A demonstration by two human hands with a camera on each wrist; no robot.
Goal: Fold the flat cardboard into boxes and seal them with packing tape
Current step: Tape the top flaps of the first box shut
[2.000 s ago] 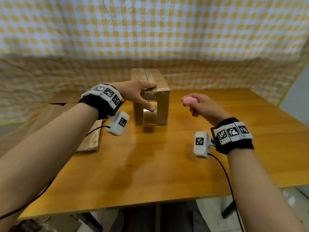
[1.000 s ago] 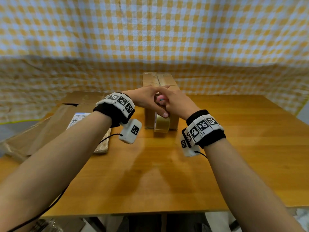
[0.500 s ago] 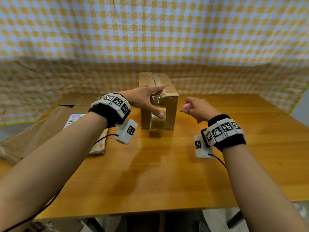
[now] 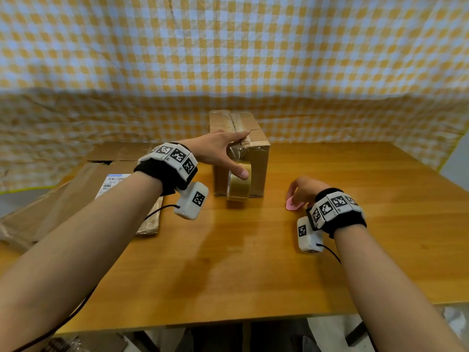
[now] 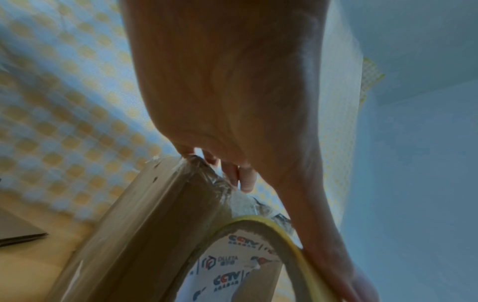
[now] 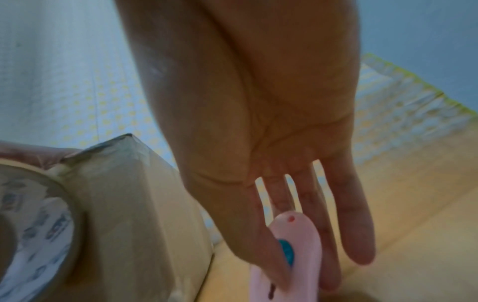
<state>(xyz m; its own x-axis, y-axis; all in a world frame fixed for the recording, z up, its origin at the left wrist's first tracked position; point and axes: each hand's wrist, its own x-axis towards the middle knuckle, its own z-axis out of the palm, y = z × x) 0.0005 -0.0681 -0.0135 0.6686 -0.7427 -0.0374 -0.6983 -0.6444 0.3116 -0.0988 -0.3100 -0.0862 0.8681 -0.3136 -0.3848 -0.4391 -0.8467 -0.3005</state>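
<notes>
Presses one folded, top-taped box [image 4: 260, 171] near the far edge of the worktop [image 4: 253, 262] with the flat left hand [image 4: 218, 148], thumb on the tape roll [image 4: 238, 190], pinches a pink cutter [image 4: 293, 206] in the right hand [image 4: 305, 189], and apparently leaves flat cardboard [image 4: 76, 196] at the left edge unfolded.

head: high, facing down over orange-brown wooden desk [image 4: 241, 262]
wrists: close-up
shared: rectangular brown cardboard box [image 4: 260, 168], wrists' 7 o'clock

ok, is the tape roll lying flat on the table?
No, the tape roll stands on edge against the cardboard box, with the left hand pressing it there.
</notes>
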